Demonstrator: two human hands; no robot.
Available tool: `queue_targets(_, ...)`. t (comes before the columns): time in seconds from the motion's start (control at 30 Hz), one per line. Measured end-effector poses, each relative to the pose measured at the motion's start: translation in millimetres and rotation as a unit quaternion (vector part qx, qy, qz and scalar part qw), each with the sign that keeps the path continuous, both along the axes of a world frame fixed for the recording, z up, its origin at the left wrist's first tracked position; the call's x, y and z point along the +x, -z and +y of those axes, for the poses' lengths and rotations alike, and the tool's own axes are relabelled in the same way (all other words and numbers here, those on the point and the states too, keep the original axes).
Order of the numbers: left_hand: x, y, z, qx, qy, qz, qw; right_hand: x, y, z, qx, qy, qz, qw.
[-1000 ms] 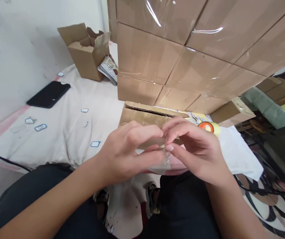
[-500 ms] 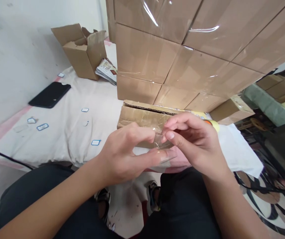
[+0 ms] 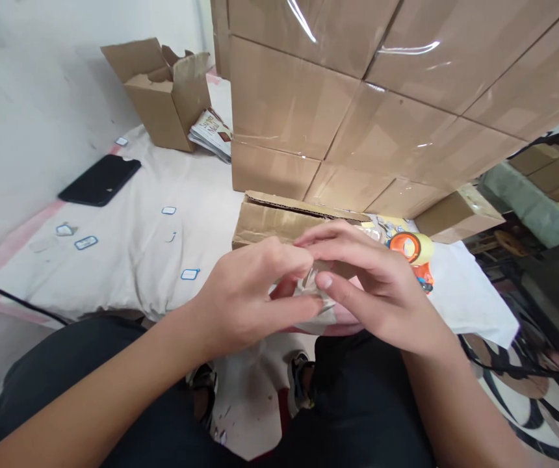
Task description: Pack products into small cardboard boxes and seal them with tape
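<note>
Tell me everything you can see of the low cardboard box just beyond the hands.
The low cardboard box is brown and creased. A flap along its far side shows a corrugated edge, with a dark gap beside it. It lies on the white cloth, in front of the stacked boxes. The left hand and right hand hide much of its near side and right end; whether they touch it, I cannot tell.

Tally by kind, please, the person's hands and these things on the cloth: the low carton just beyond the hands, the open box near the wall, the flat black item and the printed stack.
Hands (left hand, right hand): 2
Low carton: 1
Open box: 1
Flat black item: 1
Printed stack: 1
Total: 6
</note>
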State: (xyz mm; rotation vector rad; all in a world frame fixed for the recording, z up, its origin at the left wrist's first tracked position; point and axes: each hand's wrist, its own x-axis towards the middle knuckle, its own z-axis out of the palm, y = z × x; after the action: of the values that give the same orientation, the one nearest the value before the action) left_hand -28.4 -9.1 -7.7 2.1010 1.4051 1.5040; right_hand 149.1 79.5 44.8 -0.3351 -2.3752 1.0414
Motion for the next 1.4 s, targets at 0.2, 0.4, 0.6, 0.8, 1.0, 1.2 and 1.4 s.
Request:
queue_targets(0.2,1,-0.5,1,0.006,0.010,0.003,1.000,-3,4,-3,0.024,0.010,0.011,1.000)
queue_targets(0.4,0,0.8,2,0.123,-0.075,0.049,0.988,2,7,0,0.212,0.058,0.088,0.972)
queue_targets(0.6,-1,-6.6,-3,0.196,-0.122,0.138,0.963,5,19,4,0.278,0.113,0.124,0.946)
queue_targets(0.8,-6,3.8,-5,0.222,-0.139,0.190,0.946,-2,24,-4,0.203,0.139,0.148,0.958)
queue_targets(1.0,-7,-2.9,-11,0.137,-0.070,0.084,0.985,-7,12,-15,0.060,0.132,0.100,0.984)
queue_targets(1.2,-14,-6.3,-16,0.232,0.000,0.142,0.962,-7,5,-15,-0.182,0.048,0.004,0.982)
queue_targets(1.4,-4,0.7,-21,0.207,0.078,0.137,0.965,1,-3,-11,-0.416,-0.050,-0.092,0.903)
